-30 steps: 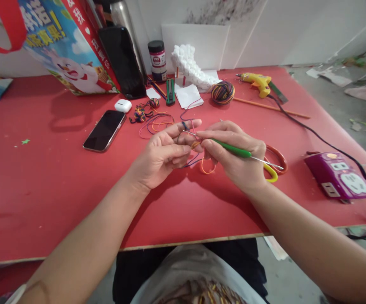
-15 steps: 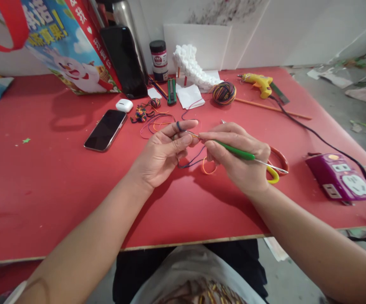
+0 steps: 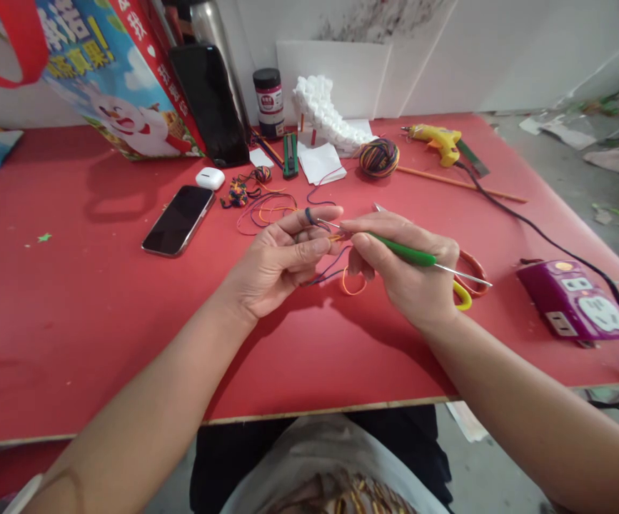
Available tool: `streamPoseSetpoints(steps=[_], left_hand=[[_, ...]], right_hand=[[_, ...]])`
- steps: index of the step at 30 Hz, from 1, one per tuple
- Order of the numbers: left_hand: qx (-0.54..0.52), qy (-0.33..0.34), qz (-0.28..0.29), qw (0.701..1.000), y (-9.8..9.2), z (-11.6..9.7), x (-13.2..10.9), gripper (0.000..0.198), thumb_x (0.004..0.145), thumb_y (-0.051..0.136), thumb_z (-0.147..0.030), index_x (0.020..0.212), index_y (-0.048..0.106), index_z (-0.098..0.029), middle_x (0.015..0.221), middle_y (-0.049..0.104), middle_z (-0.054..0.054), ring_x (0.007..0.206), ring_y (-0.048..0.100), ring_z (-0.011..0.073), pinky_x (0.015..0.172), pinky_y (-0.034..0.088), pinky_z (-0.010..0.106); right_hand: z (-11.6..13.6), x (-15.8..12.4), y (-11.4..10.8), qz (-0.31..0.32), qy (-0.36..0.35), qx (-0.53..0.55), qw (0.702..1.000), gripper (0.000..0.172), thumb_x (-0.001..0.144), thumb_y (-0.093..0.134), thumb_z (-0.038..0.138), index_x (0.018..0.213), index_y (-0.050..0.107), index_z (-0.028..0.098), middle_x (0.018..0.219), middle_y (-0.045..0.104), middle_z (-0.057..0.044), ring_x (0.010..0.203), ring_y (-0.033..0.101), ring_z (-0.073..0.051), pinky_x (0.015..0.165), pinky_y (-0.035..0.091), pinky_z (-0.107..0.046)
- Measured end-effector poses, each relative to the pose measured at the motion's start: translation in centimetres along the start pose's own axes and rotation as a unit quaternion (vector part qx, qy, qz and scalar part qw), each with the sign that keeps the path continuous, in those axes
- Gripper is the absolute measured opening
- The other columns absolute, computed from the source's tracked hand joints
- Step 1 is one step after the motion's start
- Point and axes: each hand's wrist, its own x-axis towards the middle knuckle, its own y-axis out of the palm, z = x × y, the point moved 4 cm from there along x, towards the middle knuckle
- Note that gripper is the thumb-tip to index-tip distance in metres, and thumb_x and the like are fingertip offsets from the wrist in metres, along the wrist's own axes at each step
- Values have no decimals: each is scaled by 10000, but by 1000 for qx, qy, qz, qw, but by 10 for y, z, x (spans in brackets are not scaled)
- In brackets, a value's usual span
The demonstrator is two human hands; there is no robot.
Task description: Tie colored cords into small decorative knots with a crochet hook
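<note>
My left hand is closed, pinching multicoloured yarn between thumb and fingers. A dark strand loops around its raised index finger. In my right hand is a crochet hook with a green handle, held like a pen. The hook's thin metal tip points left and reaches the yarn by the left index finger. Its other metal end sticks out past the right hand. Loose strands and an orange loop hang below the hands. Behind them lies a ball of multicoloured yarn.
Scissors with red and yellow handles lie partly behind my right hand. A purple power socket sits at the right, a yellow glue gun at the back. On the left are a phone, a white earbud case and a printed bag.
Both hands have shifted slightly right. The hook tip has moved from beside the left thumb up to the strand at the index finger, and the held yarn shows more between the hands.
</note>
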Motion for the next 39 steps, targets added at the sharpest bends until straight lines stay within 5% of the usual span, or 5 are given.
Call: streamPoseSetpoints(steps=[5, 16, 29, 35, 39], left_hand=[[17, -3, 24, 1000, 5, -3, -3, 598, 736, 934, -209, 1304, 750, -255, 729, 695, -28, 432, 278, 9, 392, 173, 181], [73, 31, 27, 997, 10, -3, -4, 928, 782, 902, -225, 1616, 500, -281, 719, 726, -21, 435, 354, 52, 417, 196, 232], [47, 28, 45, 997, 14, 2, -6, 274, 797, 911, -320, 1029, 845, -191, 713, 691, 9, 460, 338, 24, 426, 150, 214], [44, 43, -5, 998, 15, 3, -3, 288, 809, 886, -422, 782, 803, -148, 611, 642, 2, 413, 255, 7, 397, 153, 194], [23, 41, -50, 998, 12, -1, -1, 201, 869, 817, -342, 780, 807, -162, 596, 628, -7, 396, 263, 4, 384, 185, 169]], right_hand=[[5, -1, 0, 6, -29, -1, 1000, 160, 978, 774, 263, 1099, 858, 324, 1017, 789, -43, 638, 714, -142, 580, 611, -319], [6, -2, -2, 14, -33, -49, 998, 170, 970, 780, 279, 1118, 857, 313, 1058, 771, -67, 807, 773, -191, 635, 646, -317], [6, -1, 4, 9, -88, -47, 995, 141, 988, 763, 248, 1117, 814, 273, 1002, 739, -50, 783, 722, -167, 696, 629, -335], [4, -3, 16, -7, -88, 64, 994, 186, 977, 761, 184, 1102, 675, 290, 936, 710, 10, 701, 667, -138, 647, 599, -318], [-5, -4, 17, 35, 9, 74, 997, 493, 877, 884, 375, 1262, 582, 318, 1176, 658, -34, 743, 668, -136, 617, 605, -299]])
